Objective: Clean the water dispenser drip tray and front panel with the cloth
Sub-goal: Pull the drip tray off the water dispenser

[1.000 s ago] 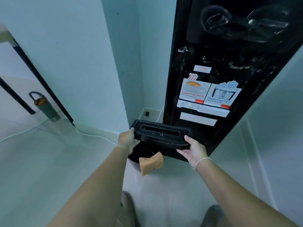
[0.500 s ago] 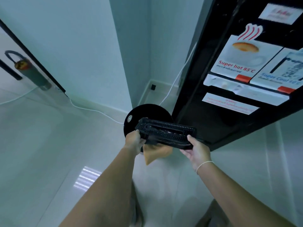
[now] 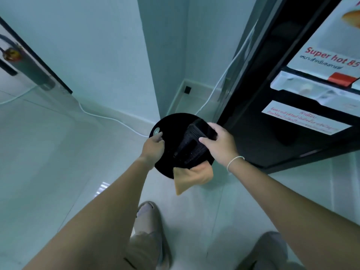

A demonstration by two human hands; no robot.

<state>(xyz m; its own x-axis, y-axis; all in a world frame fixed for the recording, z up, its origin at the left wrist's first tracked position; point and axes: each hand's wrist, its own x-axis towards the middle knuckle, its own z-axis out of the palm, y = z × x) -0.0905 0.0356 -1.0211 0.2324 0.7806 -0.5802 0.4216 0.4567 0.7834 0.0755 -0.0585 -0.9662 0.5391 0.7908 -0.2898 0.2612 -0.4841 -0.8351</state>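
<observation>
Far left: bottle [image 3: 21, 63] on floor, white cable [image 3: 109, 118] along wall base. Centre: round black bin [image 3: 167, 133] on floor in corner. Left hand [image 3: 153, 148] over bin's left edge, fingers curled; whether it grips anything, cannot tell. Tray [image 3: 191, 145] tilted on end over bin, gripped by right hand [image 3: 220, 143]. Cloth [image 3: 191, 177] hanging just below tray, near side. Right: dispenser [image 3: 292, 94], stickers on front panel, just beside bin.

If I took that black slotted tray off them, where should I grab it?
Grip the drip tray by a short end, from the side, as the right hand does at its far end. It is long and narrow, tilted over the black bin.
</observation>
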